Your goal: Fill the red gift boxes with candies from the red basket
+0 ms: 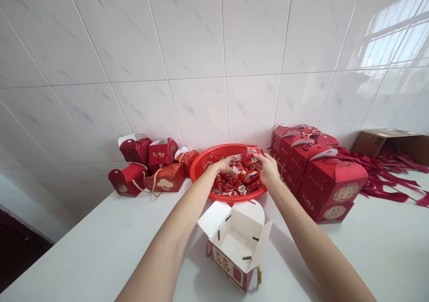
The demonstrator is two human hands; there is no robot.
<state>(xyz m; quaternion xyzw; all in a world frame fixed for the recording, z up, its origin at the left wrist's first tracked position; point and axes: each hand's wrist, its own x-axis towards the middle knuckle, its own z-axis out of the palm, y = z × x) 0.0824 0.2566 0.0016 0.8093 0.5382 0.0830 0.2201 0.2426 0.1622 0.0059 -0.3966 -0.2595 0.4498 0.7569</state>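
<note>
A round red plastic basket (237, 199) stands against the wall, holding many red-wrapped candies (231, 183). My left hand (227, 166) reaches into its left part, fingers curled down among the wrappers; what they grip is hard to make out. At the basket's right side, my right hand (267, 166) pinches a red wrapped candy (254, 150) near the far rim. Between my forearms, in front of the basket, sits an open red gift box (237, 244) with its white flaps spread. Its inside shows no candy, only dark cord ends poking through the walls.
Several small red boxes (162, 152) stand at the left by the wall. Stacked red gift boxes (330, 181) rise right of the basket. Dark red ribbons (382, 172) spread beside a cardboard box (385, 139) at the far right. The white table (134, 248) meets a tiled wall.
</note>
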